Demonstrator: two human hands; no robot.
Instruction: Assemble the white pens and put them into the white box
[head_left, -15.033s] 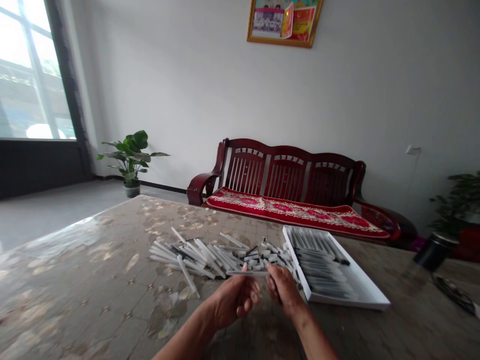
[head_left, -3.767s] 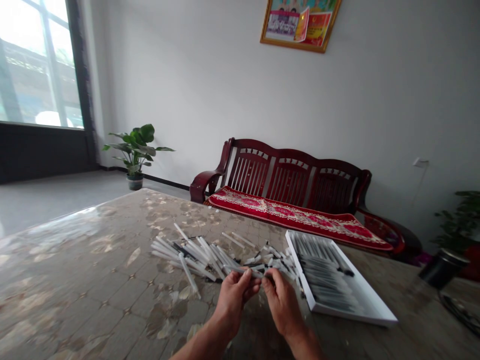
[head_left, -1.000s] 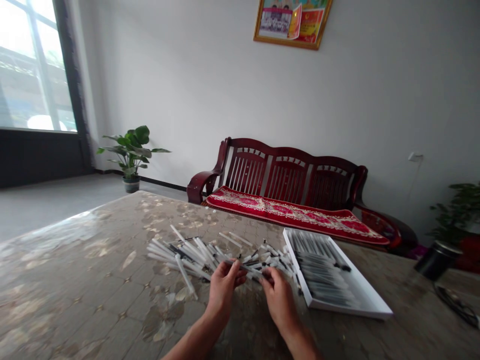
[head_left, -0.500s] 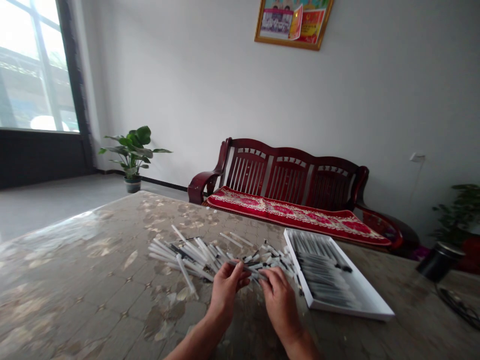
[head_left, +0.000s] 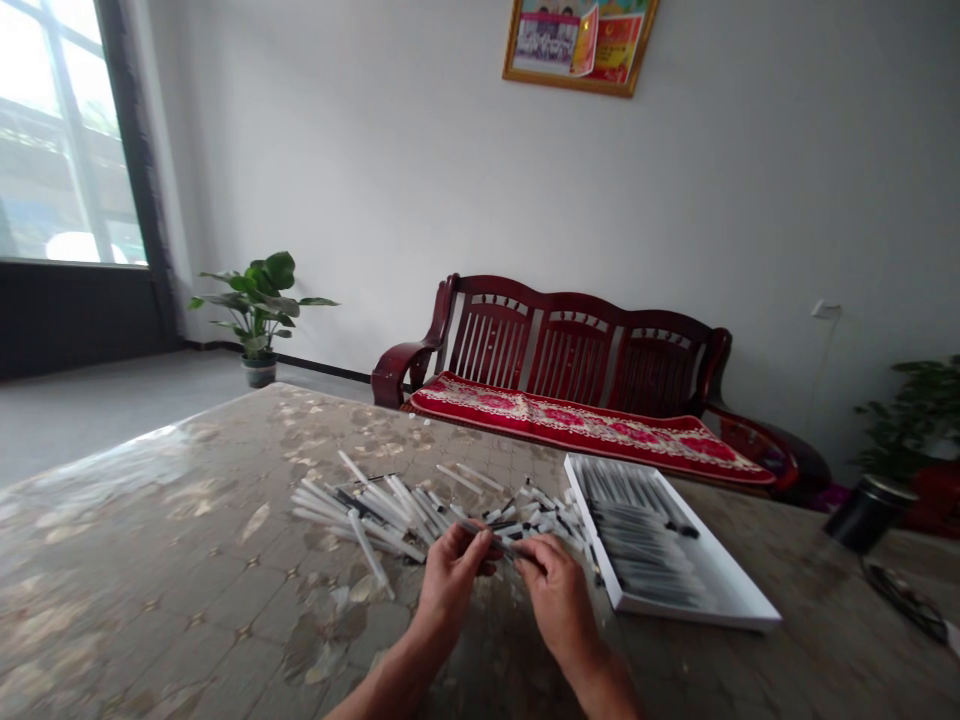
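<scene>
In front of me a slim pen [head_left: 505, 547] lies crosswise between my two hands, mostly hidden by the fingers. My left hand [head_left: 451, 575] is closed around its left end, thumb on top. The other end is pinched in the fingertips of my right hand [head_left: 556, 592]. Beyond my left hand spreads a loose heap of whitish, translucent pen barrels [head_left: 397, 505]. Small white and black pen parts [head_left: 547, 515] are scattered behind my right hand. To the right, a shallow white box [head_left: 739, 603] holds rows of pens [head_left: 645, 550] with dark ends.
The patterned tabletop [head_left: 187, 560] stretches across the foreground. A black cylindrical container [head_left: 870, 515] and a dark cable [head_left: 907, 600] are at the right. Past the table stand a wooden bench [head_left: 577, 350] with a red cover and a potted plant [head_left: 260, 320].
My hands have drawn slightly closer together along the pen. The view has shifted a little; the heap and the box look unchanged.
</scene>
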